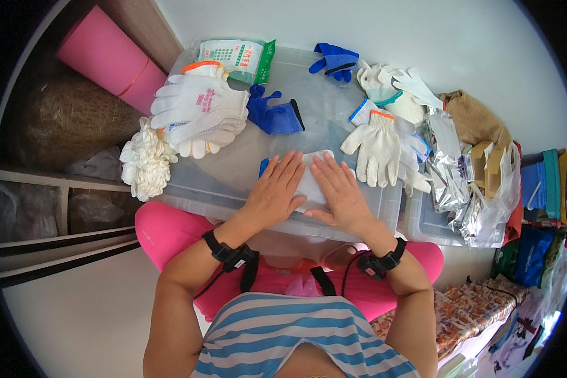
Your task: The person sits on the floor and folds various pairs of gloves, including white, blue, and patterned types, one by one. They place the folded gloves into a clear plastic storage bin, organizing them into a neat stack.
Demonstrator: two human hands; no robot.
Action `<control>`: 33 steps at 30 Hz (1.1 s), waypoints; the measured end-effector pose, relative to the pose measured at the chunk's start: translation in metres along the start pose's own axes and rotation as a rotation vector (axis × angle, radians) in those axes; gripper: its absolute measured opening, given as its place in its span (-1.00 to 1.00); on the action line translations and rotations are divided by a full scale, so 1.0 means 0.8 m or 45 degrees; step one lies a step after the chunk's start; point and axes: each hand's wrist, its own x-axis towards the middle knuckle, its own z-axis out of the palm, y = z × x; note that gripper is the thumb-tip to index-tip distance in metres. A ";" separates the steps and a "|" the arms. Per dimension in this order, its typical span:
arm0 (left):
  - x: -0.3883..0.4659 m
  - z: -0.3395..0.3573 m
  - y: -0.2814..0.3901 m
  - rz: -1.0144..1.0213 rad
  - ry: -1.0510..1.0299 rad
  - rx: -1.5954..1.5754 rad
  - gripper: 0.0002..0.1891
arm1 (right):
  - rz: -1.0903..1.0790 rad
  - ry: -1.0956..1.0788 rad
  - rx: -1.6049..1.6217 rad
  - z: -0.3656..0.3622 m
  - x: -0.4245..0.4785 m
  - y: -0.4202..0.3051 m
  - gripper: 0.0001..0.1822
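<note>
Before me a flat white fabric piece, apparently a glove, lies on the lid of a translucent plastic storage box. My left hand presses palm down on its left part, fingers stretched out. A bit of blue edging peeks out beside those fingers. On the right part rests my right hand, also flat with fingers spread. Neither hand grips anything. Both palms hide much of the fabric's outline.
White gloves are stacked at left by a bundle of white gloves. Blue gloves and a green-white glove packet lie behind. More knit gloves and silver foil packets sit right. A pink roll leans at the far left.
</note>
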 end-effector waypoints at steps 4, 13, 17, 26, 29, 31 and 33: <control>-0.001 0.004 -0.002 0.007 -0.034 0.066 -0.24 | 0.033 -0.081 -0.126 0.026 -0.004 0.002 0.03; -0.003 0.003 -0.003 0.004 -0.010 0.037 -0.25 | 0.083 -0.070 -0.162 0.025 -0.003 0.007 0.03; -0.002 0.005 -0.001 0.003 0.002 0.032 -0.25 | 0.083 -0.107 -0.162 0.024 -0.003 0.010 0.03; 0.008 -0.001 0.000 -0.029 -0.090 0.022 -0.28 | 0.007 0.027 0.004 0.011 -0.013 0.027 -0.22; 0.020 -0.002 0.007 -0.090 -0.080 -0.020 -0.37 | 0.060 0.218 0.114 -0.017 -0.018 0.043 -0.33; 0.028 -0.003 0.018 -0.062 -0.035 -0.121 -0.44 | 0.120 0.429 0.115 -0.042 -0.019 0.050 -0.50; 0.053 -0.011 0.029 0.078 0.033 -0.249 -0.50 | 0.215 0.581 0.128 -0.068 -0.020 0.076 -0.57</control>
